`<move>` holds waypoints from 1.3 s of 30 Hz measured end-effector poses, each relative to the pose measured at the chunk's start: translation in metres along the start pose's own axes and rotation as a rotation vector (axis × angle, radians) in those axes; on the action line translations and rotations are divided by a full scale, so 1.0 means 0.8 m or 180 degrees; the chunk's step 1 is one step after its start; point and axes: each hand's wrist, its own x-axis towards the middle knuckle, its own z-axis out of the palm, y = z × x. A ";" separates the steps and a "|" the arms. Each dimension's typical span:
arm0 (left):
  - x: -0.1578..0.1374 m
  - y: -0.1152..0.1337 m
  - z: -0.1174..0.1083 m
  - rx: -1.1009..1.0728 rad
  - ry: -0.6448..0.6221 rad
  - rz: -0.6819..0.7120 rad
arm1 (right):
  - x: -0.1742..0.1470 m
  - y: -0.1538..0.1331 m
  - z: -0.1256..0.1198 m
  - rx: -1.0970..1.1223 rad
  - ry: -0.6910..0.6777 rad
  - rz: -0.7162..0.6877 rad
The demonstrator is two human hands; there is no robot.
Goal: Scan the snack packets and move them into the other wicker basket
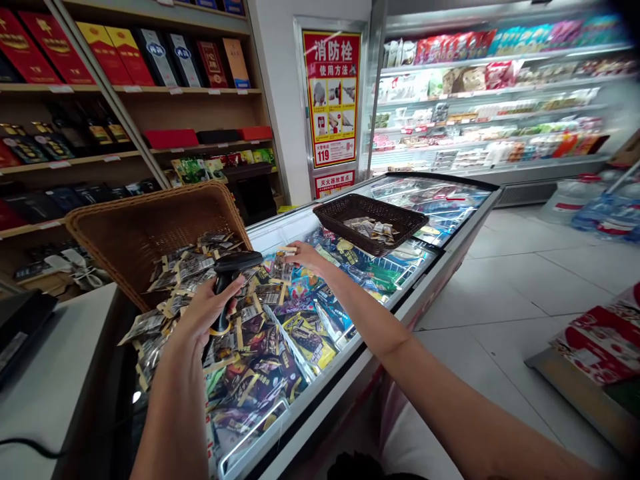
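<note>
My left hand [214, 301] is wrapped around the handle of a black barcode scanner [231, 265], its head pointing right. In my right hand [303, 257] is a small clear packet [283, 268] with a cream-coloured edge, pinched between the fingers just right of the scanner head. Many similar packets [187, 270] spill out of a tipped brown wicker basket [150, 217] on the left and over the freezer's glass top. Beyond my right hand, a dark woven tray [345, 230] holds a small heap of like packets [373, 229].
The chest freezer [400, 313] shows bagged goods through its glass. A white counter [83, 340] with a black device [23, 330] is at left. Shelves of boxes [185, 60] stand behind, a lit refrigerated display [480, 100] at back right, water jugs [573, 199] and red cartons [597, 343] on the floor.
</note>
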 end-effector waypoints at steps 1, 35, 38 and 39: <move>0.000 0.000 0.002 0.0044 -0.0039 -0.0025 | 0.006 0.002 -0.005 0.0253 0.0221 -0.0042; -0.008 0.006 0.027 0.0402 -0.0347 -0.0004 | 0.009 -0.004 -0.016 0.1249 0.1424 0.0011; -0.011 0.008 0.028 0.0404 -0.0392 0.0037 | 0.012 -0.001 -0.015 0.1279 0.1403 -0.0004; -0.012 0.009 0.028 0.0409 -0.0413 0.0056 | 0.014 0.000 -0.015 0.1290 0.1411 -0.0004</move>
